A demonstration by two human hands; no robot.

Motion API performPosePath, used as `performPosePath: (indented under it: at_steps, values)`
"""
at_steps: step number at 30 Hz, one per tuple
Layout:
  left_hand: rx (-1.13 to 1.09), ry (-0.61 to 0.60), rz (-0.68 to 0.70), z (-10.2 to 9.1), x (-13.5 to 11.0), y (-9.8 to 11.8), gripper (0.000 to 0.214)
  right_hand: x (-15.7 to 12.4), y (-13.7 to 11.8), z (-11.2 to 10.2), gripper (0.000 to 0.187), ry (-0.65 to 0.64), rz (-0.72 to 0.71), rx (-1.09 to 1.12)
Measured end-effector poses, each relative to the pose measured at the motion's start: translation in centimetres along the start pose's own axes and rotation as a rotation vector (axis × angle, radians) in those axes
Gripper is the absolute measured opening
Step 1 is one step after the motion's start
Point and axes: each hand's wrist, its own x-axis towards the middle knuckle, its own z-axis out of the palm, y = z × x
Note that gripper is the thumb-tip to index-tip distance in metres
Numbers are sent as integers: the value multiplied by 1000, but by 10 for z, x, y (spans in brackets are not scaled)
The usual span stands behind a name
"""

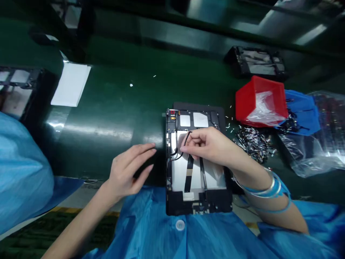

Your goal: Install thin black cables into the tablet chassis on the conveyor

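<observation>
An opened tablet back frame [198, 203] lies on the dark green belt in front of me, with a silver plate, black flat cables and small boards inside. My right hand [208, 144] rests over its upper middle and pinches a thin black cable [180, 154] that loops to the frame's left edge. My left hand [129, 169] hovers just left of the frame, fingers stretched out and apart, holding nothing.
A red bin [260, 100] with a clear bag stands at the right, beside a heap of small black parts [253, 142], a blue bin [303, 108] and plastic bags [320, 144]. Another frame [256, 63] lies farther back. White paper [71, 84] lies at the left.
</observation>
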Motion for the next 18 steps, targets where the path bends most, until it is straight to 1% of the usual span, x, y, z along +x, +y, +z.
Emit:
performPosePath:
  at_steps: [1,3,7,10,13,15,18]
  values:
    - [32,-24,64,2,-4,-1,34,2,-2,2,21,2,26,-38]
    - [87,-78,146,6,-7,-1,34,4,-5,4,21,25,49,-119]
    - [222,-172,223,10,-5,1,34,3,-8,5,21,73,47,-266]
    - [263,-167,230,12,-6,1,33,2,-7,6,21,96,19,-337]
    - [224,-134,219,15,-9,0,33,-1,-7,6,17,175,-40,-379]
    - [204,-122,211,17,-8,1,32,-1,-7,4,14,234,-78,-355]
    - [228,-127,192,18,-4,5,28,1,-6,1,13,249,-92,-240]
